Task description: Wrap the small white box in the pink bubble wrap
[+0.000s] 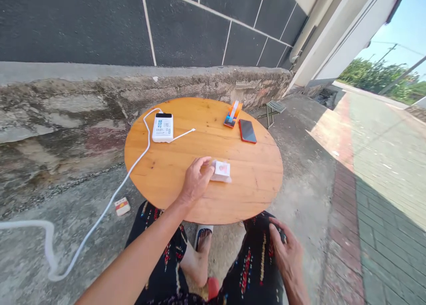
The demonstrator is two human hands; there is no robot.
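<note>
A white power bank [163,127] with its cable sits at the round wooden counter's [159,172] left. The left hand [196,180] pinches a small clear-wrapped white packet [222,170] with a pink mark, mid-counter near the front edge. The right hand [288,251] rests with fingers curled loosely on the lap, gripping nothing visible.

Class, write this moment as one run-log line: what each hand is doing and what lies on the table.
left hand: on small packet | right hand: on lap | round table: power bank, cable, phone

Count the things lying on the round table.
4: a white power bank with cable at the far left, a colourful packet and a phone far right, a small white packet under the left hand.
</note>
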